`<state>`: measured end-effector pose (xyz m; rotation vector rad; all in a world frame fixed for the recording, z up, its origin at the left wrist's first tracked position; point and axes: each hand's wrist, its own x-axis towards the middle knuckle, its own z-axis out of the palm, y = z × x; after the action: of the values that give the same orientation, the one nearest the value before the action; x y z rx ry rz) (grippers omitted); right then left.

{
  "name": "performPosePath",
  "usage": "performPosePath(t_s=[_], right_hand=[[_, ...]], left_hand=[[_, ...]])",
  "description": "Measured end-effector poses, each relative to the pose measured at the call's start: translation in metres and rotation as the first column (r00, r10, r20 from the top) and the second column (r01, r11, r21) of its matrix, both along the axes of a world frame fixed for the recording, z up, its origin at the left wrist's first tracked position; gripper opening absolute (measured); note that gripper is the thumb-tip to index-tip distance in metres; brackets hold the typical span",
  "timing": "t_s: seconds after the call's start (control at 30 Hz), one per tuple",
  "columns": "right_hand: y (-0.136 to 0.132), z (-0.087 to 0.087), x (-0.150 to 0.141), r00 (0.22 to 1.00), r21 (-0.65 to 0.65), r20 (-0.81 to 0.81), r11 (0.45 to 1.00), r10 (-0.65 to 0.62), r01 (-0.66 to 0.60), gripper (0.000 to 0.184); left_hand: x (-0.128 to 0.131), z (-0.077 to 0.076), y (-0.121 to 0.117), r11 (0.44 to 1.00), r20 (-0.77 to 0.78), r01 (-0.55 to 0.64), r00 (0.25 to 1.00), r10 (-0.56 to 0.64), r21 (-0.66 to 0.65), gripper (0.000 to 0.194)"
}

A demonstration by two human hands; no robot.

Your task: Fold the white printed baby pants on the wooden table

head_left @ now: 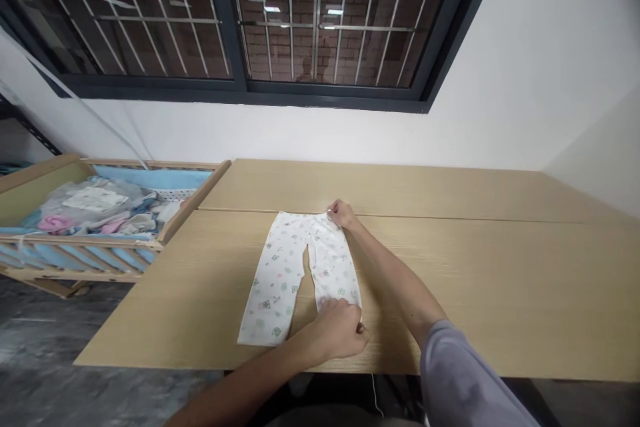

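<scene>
A small pair of white pants (273,280) with a scattered print lies flat on the wooden table, waistband away from me and legs toward me. My right hand (341,213) is closed on the right corner of the waistband. Down at the hem of the right leg, my left hand (343,328) is curled into a grip on the fabric and covers that hem. The left leg lies spread out with no hand on it.
The wooden table (475,280) has a seam running across it and meets the white wall. On the left stands a wooden crib (193,203) with blue lining, piled with clothes and a plastic bag (95,199). A barred window (325,90) is above.
</scene>
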<state>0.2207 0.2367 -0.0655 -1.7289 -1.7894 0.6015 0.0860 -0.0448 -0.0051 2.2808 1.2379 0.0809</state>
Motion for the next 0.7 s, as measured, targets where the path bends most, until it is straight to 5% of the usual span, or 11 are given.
performPosePath(t_s=[0.13,0.3,0.5,0.7], right_hand=[[0.0,0.02,-0.015,0.998,0.017,-0.056,0.999,0.032,-0.031,0.016],[0.003,0.044,-0.054,0.993,0.05,-0.103,0.997,0.066,-0.061,0.022],[0.007,0.044,-0.116,0.992,0.065,-0.105,0.996,0.067,-0.06,0.024],[0.003,0.024,-0.167,0.999,0.053,-0.023,0.998,0.028,-0.027,0.022]], left_hand=[[-0.032,0.016,-0.011,0.99,0.231,-0.093,0.966,0.116,-0.104,0.025],[-0.085,0.025,-0.028,0.891,0.429,-0.266,0.801,0.417,-0.369,0.029],[-0.144,0.012,-0.043,0.812,0.289,-0.532,0.759,0.583,-0.241,0.034],[-0.168,0.007,-0.046,0.741,-0.031,-0.67,0.742,0.67,-0.031,0.026]])
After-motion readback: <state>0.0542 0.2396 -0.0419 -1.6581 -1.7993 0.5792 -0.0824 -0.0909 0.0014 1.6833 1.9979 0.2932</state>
